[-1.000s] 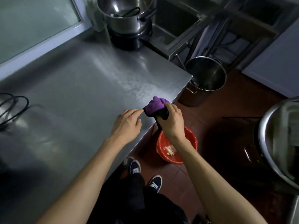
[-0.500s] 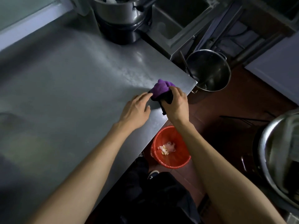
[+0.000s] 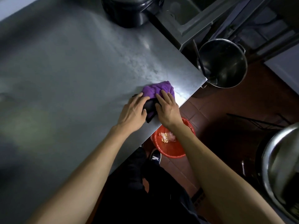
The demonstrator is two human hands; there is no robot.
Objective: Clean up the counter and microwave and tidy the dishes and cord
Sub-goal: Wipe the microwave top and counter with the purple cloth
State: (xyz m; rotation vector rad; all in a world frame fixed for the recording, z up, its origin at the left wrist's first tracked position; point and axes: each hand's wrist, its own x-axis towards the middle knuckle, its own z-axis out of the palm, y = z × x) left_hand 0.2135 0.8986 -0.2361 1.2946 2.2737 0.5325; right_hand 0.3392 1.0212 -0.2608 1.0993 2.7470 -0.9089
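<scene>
Steel counter (image 3: 80,75): crumpled purple cloth (image 3: 157,88), lifted a second ago, now lies flat under left hand (image 3: 133,110) and right hand (image 3: 168,109), fingers pressing; wiping resumes.

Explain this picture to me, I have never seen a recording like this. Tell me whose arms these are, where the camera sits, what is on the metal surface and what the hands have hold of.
There is no machine here: a person wears a wide-angle camera on the head, so you look down along their own two bare arms. The grey sheet is a steel counter. On it, near the right-hand corner, lies a bunched purple cloth with a dark part on its near side. The left hand and the right hand both rest on the cloth and press it to the counter; the fingers look fairly straight, so this is no tight grip. At the far edge stands a dark pot, cut off by the frame. On the floor you see a red basin with pale scraps in it below the counter's edge, and a steel stockpot beside the corner.
</scene>
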